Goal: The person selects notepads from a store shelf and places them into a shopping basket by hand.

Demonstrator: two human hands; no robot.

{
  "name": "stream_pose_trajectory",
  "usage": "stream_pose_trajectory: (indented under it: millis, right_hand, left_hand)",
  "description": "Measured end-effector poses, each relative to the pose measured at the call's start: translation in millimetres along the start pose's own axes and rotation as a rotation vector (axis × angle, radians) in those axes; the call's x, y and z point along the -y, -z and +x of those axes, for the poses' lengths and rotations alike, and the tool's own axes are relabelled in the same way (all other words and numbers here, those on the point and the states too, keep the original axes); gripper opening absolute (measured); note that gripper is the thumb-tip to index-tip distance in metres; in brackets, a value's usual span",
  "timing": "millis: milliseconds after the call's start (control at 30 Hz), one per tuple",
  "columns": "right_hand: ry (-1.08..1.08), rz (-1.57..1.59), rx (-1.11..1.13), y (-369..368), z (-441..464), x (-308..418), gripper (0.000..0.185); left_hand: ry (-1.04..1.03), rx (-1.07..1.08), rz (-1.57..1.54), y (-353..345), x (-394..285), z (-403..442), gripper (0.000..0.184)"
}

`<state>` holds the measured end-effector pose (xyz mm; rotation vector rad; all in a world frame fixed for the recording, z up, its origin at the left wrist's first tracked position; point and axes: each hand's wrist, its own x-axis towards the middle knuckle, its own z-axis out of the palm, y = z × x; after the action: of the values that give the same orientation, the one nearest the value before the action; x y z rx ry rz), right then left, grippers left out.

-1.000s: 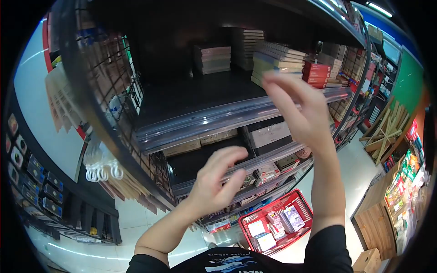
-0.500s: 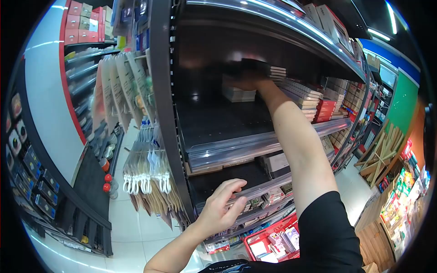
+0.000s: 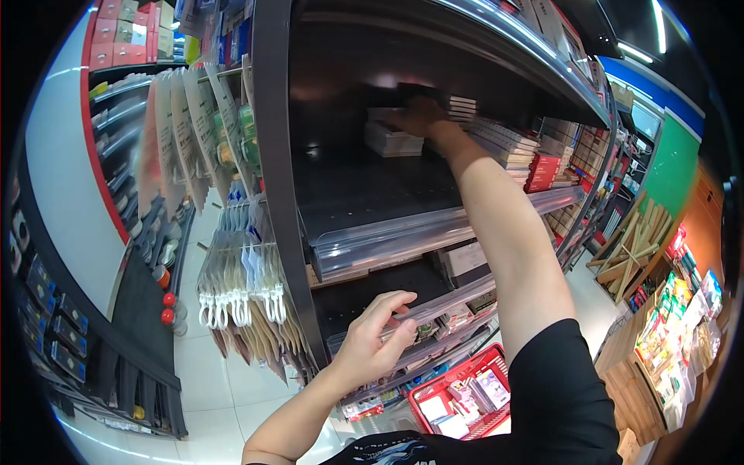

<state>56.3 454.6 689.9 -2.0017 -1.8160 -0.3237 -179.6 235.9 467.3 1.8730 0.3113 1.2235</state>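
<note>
My right hand (image 3: 422,116) reaches deep onto a black shelf (image 3: 364,194), where it is in shadow and its fingers are hard to make out. It is at the right side of a short stack of pale, book-like items (image 3: 394,141); whether it grips any of them is unclear. Just to its right stand another small pale stack (image 3: 463,108) and a row of stacked white items (image 3: 504,143). Lower down, my left hand (image 3: 378,335) hovers in front of the lower shelf (image 3: 380,291), thumb and fingers apart, holding nothing.
A clear plastic shelf edge (image 3: 387,242) runs along the front. Hanging packets on hooks (image 3: 244,271) are at the left beside a dark upright post (image 3: 271,155). On the floor below sits a red basket (image 3: 418,397) with packaged goods. Wooden sticks (image 3: 632,248) lean at the right.
The view has shifted slightly, moving the shelves up and left in the picture. My right hand remains by the pale stack, and my left hand keeps nearly the same pose.
</note>
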Motion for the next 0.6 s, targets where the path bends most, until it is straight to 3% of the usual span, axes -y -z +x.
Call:
stream_pose_trajectory:
  millis: [167,233,300,400,467,600]
  right_hand:
    - [-0.008,0.016,-0.100,9,-21,6,0.085]
    - [0.224,0.262,-0.317,23,-58,4,0.074]
    - [0.207,0.297,-0.392,36,-102,5,0.059]
    - [0.279,0.370,-0.484,50,-189,0,0.061]
    - [0.443,0.426,-0.541,46,-239,-14,0.061]
    - [0.427,0.380,-0.473,23,-335,-39,0.066]
  left_hand:
    - [0.036,0.011,-0.022,0,5,-3,0.033]
    - [0.091,0.026,-0.109,-2,14,-6,0.035]
    - [0.122,0.013,-0.292,-7,8,-3,0.041]
    - [0.111,-0.040,-0.483,-18,-4,6,0.051]
    - [0.150,-0.046,-0.652,-30,-12,12,0.062]
    - [0.228,-0.056,-0.920,-66,-24,20,0.071]
